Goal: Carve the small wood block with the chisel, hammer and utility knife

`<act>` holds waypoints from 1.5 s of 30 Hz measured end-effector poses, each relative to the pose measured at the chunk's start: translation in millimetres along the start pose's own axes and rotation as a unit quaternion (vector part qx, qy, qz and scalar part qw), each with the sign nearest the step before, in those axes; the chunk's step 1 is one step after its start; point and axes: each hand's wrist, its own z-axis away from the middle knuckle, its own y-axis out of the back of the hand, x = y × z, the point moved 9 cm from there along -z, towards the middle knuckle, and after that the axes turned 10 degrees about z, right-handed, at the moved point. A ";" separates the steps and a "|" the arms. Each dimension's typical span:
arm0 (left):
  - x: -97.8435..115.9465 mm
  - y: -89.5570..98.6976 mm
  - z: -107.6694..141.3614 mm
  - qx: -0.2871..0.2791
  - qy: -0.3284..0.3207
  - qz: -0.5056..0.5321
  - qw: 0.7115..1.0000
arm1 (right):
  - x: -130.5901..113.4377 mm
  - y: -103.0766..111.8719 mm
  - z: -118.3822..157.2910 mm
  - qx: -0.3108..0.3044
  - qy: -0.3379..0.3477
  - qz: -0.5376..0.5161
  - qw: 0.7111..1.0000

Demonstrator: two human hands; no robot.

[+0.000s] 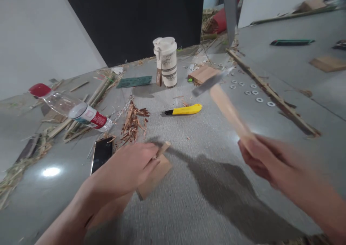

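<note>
A hammer (231, 111) is raised above the table at the right, its wooden handle wrapped by the fingers of my right hand (266, 158). The metal head (209, 85) is blurred and tilts up to the left. Low on the table, my left hand (137, 162) closes around a short wooden dowel (163, 149) that points up to the right. Beneath the dowel lies a wooden block (156, 178); my fingers partly cover both, so I cannot tell whether the dowel sits in the block.
A yellow utility knife (186, 109) lies ahead, with a white cup (166, 62) behind it. Left are wood shavings (132, 124), a phone (102, 153) and a red-capped bottle (78, 109). Several washers (254, 92), another wooden block (202, 73) and a long stick (273, 91) lie right.
</note>
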 end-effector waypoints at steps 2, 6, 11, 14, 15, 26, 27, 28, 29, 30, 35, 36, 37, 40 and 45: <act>-4.5 4.9 2.5 0.013 0.007 0.016 1.000 | 5.2 6.9 -16.4 -0.007 -0.018 0.043 0.999; -6.5 12.3 3.2 0.037 0.002 0.026 0.999 | -5.5 7.1 -47.3 -0.013 0.055 0.290 0.955; -3.6 13.4 0.1 0.045 -0.001 0.027 0.999 | -16.0 -25.1 -58.5 -0.032 0.121 0.413 0.902; -2.0 14.2 0.6 0.053 0.002 0.022 0.998 | -22.8 -39.9 -57.3 -0.017 0.165 0.450 0.877; -1.8 14.4 0.9 0.055 0.005 0.017 0.998 | -24.3 -42.5 -57.7 -0.007 0.175 0.454 0.874; 3.7 17.7 4.4 0.072 -0.006 -0.026 0.997 | -80.4 -65.7 -50.4 -0.002 0.281 0.302 0.911; 3.9 17.4 4.3 0.074 -0.007 -0.032 0.997 | -89.2 -71.6 -45.0 -0.044 0.272 0.216 0.937; 4.0 17.2 4.1 0.077 -0.006 -0.039 0.996 | -96.7 -80.3 -39.4 -0.095 0.252 0.136 0.954; 4.4 16.8 3.8 0.079 -0.005 -0.046 0.996 | -105.1 -88.8 -33.3 -0.135 0.238 0.068 0.959; 5.1 16.5 3.4 0.082 -0.004 -0.053 0.995 | -114.1 -95.9 -27.7 -0.159 0.234 0.016 0.959; 15.5 12.6 2.9 0.088 -0.007 -0.063 0.994 | -138.1 -115.6 -18.7 -0.151 0.260 -0.049 0.952; 16.3 12.6 3.1 0.093 -0.002 -0.058 0.994 | -138.7 -117.7 -18.7 -0.144 0.267 -0.047 0.952; 16.3 13.0 3.3 0.099 0.005 -0.048 0.994 | -138.5 -119.8 -18.4 -0.141 0.272 -0.046 0.951; 15.3 18.4 4.5 0.144 0.001 0.022 0.989 | -135.1 -122.8 -16.7 -0.142 0.277 -0.050 0.949; 3.7 27.4 12.1 0.231 -0.047 0.177 0.956 | -127.3 -119.4 -15.3 -0.127 0.269 -0.038 0.954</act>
